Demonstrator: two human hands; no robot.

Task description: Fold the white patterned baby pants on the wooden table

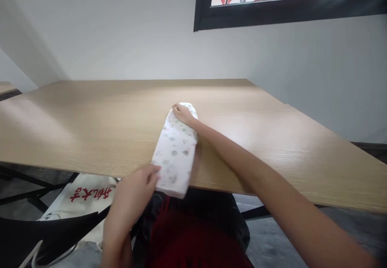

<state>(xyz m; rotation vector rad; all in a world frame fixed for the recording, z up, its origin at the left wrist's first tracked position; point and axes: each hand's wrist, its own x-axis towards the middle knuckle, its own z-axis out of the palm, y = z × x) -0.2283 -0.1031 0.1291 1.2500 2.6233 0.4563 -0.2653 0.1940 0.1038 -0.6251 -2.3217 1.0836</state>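
Note:
A folded white cloth with small printed figures lies lengthwise on the wooden table, its near end hanging over the front edge. My right hand reaches across and pinches the cloth's far end, fingers closed on the fabric. My left hand grips the near left corner at the table's edge, fingers curled round the cloth.
A white tote bag with red characters sits on the floor under the table at the left, beside a dark chair. A grey wall rises behind the table, with a dark-framed window at the upper right.

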